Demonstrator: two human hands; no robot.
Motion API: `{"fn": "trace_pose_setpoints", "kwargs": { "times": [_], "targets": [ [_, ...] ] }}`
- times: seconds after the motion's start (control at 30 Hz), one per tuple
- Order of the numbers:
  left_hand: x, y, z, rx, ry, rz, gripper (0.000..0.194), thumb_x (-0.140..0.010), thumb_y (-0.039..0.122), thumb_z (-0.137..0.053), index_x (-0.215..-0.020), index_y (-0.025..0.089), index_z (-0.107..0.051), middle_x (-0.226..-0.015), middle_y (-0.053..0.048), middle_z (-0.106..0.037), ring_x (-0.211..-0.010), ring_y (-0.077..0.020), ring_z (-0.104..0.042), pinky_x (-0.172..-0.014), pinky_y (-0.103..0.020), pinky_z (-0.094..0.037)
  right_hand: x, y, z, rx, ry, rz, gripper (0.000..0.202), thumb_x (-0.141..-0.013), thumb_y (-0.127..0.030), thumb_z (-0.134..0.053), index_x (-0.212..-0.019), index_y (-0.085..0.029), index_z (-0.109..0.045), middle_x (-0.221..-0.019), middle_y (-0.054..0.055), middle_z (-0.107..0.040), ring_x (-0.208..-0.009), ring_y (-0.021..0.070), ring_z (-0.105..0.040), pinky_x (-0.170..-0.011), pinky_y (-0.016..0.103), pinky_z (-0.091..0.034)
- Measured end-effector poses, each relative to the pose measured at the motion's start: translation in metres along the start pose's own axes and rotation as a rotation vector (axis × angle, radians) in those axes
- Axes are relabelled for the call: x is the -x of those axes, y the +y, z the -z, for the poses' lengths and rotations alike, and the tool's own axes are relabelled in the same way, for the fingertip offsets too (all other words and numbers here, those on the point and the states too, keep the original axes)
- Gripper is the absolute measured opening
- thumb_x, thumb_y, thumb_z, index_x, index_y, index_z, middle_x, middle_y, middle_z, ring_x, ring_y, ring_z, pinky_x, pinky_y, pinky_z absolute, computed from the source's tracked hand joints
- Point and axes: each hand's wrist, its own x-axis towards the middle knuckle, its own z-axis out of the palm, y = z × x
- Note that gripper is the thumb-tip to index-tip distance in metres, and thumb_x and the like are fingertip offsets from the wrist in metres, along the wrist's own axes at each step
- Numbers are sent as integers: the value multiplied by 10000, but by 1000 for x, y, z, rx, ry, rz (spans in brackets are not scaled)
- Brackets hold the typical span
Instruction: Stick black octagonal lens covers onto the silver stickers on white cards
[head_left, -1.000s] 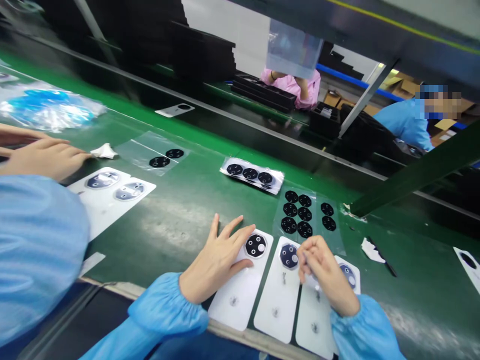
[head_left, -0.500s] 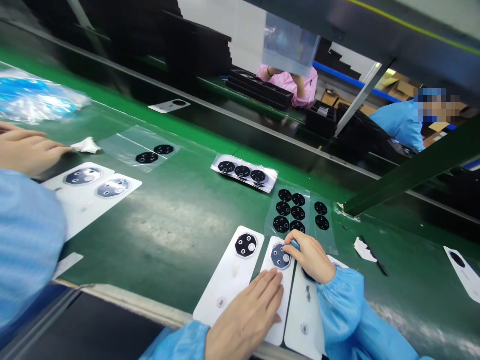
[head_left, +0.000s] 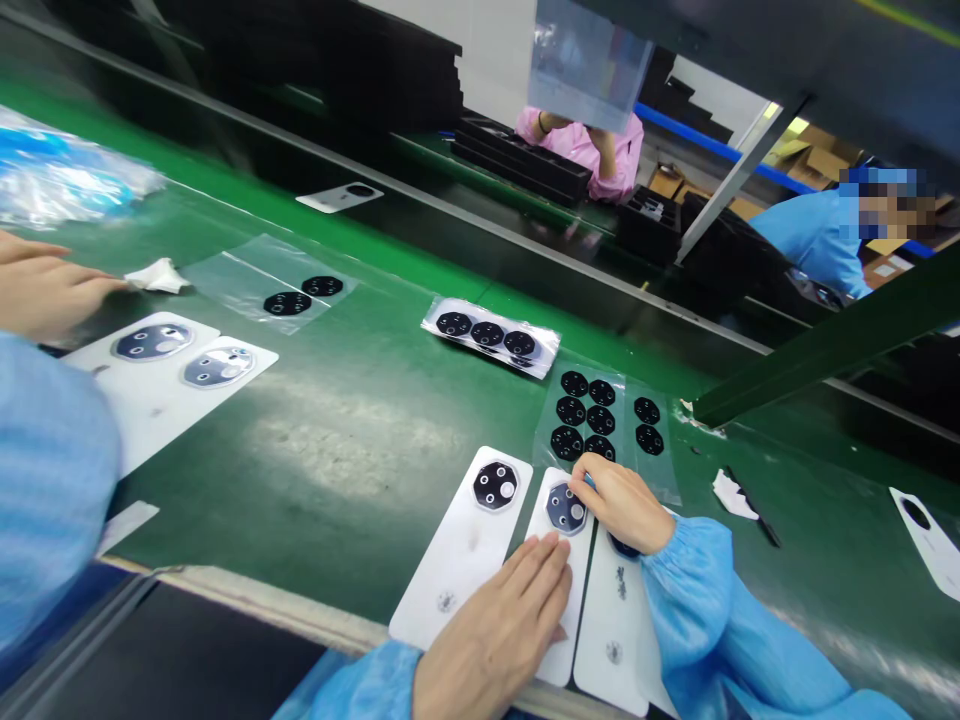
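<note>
My left hand (head_left: 499, 625) lies flat, fingers together and stretched out, on the lower part of the middle white panel (head_left: 559, 650). At that panel's top, my right hand (head_left: 619, 500) pinches a small blue tool (head_left: 589, 481), mostly hidden by the fingers, against the edge of the dark octagonal piece (head_left: 565, 507). To the left lies a white panel (head_left: 442, 570) with a black octagonal piece (head_left: 495, 485). Another white panel (head_left: 615, 630) is on the right, its top partly covered by my right hand and sleeve.
Clear sheets with black pieces (head_left: 574, 411) lie beyond my hands, beside a white strip (head_left: 491, 338) of them. A co-worker's hand (head_left: 52, 285) is at the left near two panels (head_left: 172, 400). A green post (head_left: 825, 350) slants at the right.
The view has shifted slightly. My right hand stays at the piece's upper edge, with the blue tool now less visible. My left hand keeps its place on the panel.
</note>
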Motion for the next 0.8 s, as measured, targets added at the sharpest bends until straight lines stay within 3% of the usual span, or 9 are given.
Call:
{"fn": "trace_pose_setpoints", "kwargs": {
  "times": [0.3, 0.57, 0.7, 0.8],
  "targets": [
    [-4, -1, 8, 14, 0, 12, 320, -952, 189, -331, -1129, 45, -556, -1234, -164, -603, -1134, -257, -579, -958, -370, -485, 12, -7, -8, 189, 72, 130, 111, -883, -139, -396, -804, -200, -446, -779, 23, -548, -670, 171, -568, -556, 263, -332],
    [-4, 0, 10, 12, 25, 32, 345, -961, 211, -310, -1141, 48, -556, -1158, -143, -651, -1091, -244, -608, -933, -345, -497, 39, -18, -15, 153, 48, 285, 133, -883, -141, -353, -795, -218, -415, -756, 8, -529, -646, 164, -546, -557, 276, -393],
    [-5, -1, 9, 39, 14, 28, 323, -956, 199, -329, -1126, 43, -555, -1188, -154, -631, -1110, -247, -592, -956, -360, -474, 60, -15, -10, -164, 135, 305, 141, -883, -131, -316, -794, -225, -372, -840, 33, -517, -722, 154, -542, -624, 272, -437],
    [-5, -2, 10, 38, 17, 7, 289, -946, 190, -371, -1126, 53, -550, -1214, -156, -614, -1122, -238, -582, -960, -356, -463, 74, 2, 0, -511, 287, 181, 139, -917, -195, -341, -783, -233, -354, -853, 25, -523, -785, 151, -528, -690, 274, -433]
  ]
}}
